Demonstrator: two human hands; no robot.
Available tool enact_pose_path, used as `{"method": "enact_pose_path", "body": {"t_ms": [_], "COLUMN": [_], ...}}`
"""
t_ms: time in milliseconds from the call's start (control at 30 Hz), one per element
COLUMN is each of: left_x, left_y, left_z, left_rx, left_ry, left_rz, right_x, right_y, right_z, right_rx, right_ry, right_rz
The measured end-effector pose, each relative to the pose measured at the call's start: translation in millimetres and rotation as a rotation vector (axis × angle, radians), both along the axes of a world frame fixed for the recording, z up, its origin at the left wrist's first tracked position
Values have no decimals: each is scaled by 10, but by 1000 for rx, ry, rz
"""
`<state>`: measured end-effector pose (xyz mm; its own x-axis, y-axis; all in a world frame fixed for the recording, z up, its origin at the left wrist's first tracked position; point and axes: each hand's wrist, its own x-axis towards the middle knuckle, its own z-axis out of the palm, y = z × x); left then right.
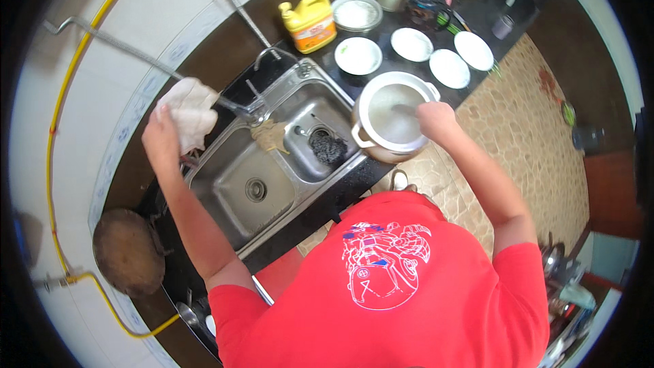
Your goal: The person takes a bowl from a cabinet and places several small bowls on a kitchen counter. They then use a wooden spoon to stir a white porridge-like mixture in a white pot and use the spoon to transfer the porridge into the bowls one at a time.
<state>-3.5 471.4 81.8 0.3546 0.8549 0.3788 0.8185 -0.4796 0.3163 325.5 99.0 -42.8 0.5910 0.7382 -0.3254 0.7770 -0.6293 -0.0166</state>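
Note:
A white cloth (190, 110) is in the grip of my left hand (162, 138), raised beyond the back-left part of the sink, in front of a metal pipe. My right hand (438, 120) is at the right rim of a light-coloured two-handled pot (391, 79) with cloudy liquid inside. From its fingers a grey utensil (403, 109) reaches into the liquid; its lower end is hidden. The pot stands against the right edge of a double-bowl stainless steel sink (291, 204).
A dark scouring pad (328, 148) lies in the right bowl, a tan cloth (270, 135) on the divider. Behind the pot stand several white bowls (358, 56) and a yellow detergent jug (311, 23). The faucet (255, 112) rises at the sink's back edge; a wok (130, 253) leans at left.

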Motion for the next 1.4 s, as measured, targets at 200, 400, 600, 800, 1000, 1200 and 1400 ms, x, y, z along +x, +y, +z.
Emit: {"method": "enact_pose_path", "body": {"t_ms": [200, 400, 600, 800, 1000, 1200, 1400], "left_x": [390, 802, 960, 1077, 1274, 1203, 1413], "left_y": [-862, -1484, -1724, -2003, -2242, -2228, -2329], "left_z": [603, 234, -1360, -2034, -1861, -2031, -2609], "left_rx": [200, -97, -404, -834, -1844, -1881, -1377], "left_ry": [-214, -482, -125, -377, -1062, -1137, -816], "left_rz": [-76, -318, -392, -406, -440, -606, -363], "right_x": [-55, -77, -22, -4, -44, -71, -32], "right_y": [-120, 113, 193, 17, -13, 117, 188], "right_z": [-17, -248, -385, -53, 39, -218, -352], "right_rx": [-57, 226, 274, 33, -59, 249, 315], "right_ry": [160, 294, -12, -30, 234, 433, 63], "right_rz": [181, 201, 31, -84, 48, 30, -134]}}
